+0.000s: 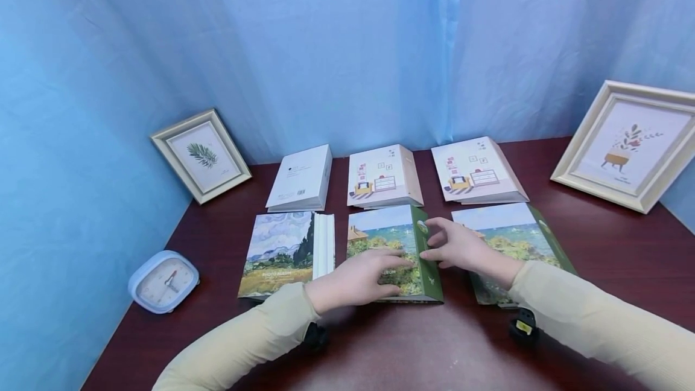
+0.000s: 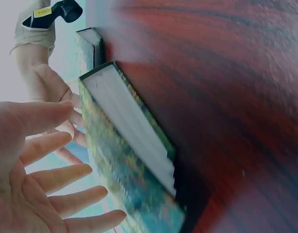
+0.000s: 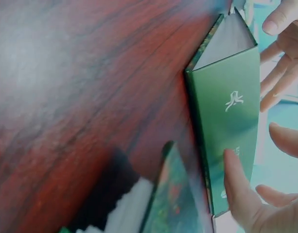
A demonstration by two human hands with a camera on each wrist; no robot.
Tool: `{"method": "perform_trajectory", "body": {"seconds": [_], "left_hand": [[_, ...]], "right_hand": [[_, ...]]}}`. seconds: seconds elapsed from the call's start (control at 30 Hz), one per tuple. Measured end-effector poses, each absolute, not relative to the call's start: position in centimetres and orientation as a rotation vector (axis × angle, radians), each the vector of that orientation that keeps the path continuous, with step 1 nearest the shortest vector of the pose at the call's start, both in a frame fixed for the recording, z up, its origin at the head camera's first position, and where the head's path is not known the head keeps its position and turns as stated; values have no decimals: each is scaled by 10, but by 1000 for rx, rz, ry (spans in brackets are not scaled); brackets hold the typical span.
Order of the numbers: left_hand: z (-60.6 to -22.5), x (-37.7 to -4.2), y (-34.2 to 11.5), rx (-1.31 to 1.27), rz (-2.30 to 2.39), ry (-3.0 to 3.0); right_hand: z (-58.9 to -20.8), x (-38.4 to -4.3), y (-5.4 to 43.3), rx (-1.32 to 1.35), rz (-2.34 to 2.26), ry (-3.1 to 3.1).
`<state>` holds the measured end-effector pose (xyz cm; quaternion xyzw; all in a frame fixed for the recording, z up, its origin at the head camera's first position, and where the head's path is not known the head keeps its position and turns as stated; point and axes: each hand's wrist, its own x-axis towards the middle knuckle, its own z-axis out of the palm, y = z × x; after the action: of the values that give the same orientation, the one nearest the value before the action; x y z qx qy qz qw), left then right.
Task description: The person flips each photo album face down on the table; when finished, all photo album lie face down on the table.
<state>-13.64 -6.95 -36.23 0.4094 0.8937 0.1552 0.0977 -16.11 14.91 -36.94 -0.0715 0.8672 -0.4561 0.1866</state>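
Note:
A photo album (image 1: 388,228) with a painted seaside garden cover and a green spine (image 1: 432,282) lies flat in the middle of the front row. Over its near left part is my left hand (image 1: 358,276), fingers spread and loosely straight. The left wrist view shows that hand (image 2: 46,184) beside the cover, apart from it, and the white page edges (image 2: 124,111). My right hand (image 1: 458,246) is at the album's spine side. In the right wrist view, one fingertip (image 3: 231,160) rests on the green spine, with thumb and other fingers apart. Neither hand grips anything.
A landscape album (image 1: 279,258) lies left, another seaside album (image 1: 507,237) right, partly under my right forearm. Behind stand a white-backed album (image 1: 301,177) and two pink-toned albums (image 1: 380,177). A clock (image 1: 165,282) and picture frames (image 1: 202,155) flank them.

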Motion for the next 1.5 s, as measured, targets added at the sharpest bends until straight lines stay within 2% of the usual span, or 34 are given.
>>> {"method": "perform_trajectory", "body": {"seconds": [0.37, 0.77, 1.5], "left_hand": [[-362, -133, -97, 1104, 495, 2719], [-363, -132, -139, 936, 743, 2771], [-368, -134, -230, 404, 743, 2971]], "right_hand": [[-358, -160, 139, -201, -1523, 2210], [-341, -162, 122, -281, -1610, 2094], [-355, -175, 45, -173, -1584, 2001]]}}
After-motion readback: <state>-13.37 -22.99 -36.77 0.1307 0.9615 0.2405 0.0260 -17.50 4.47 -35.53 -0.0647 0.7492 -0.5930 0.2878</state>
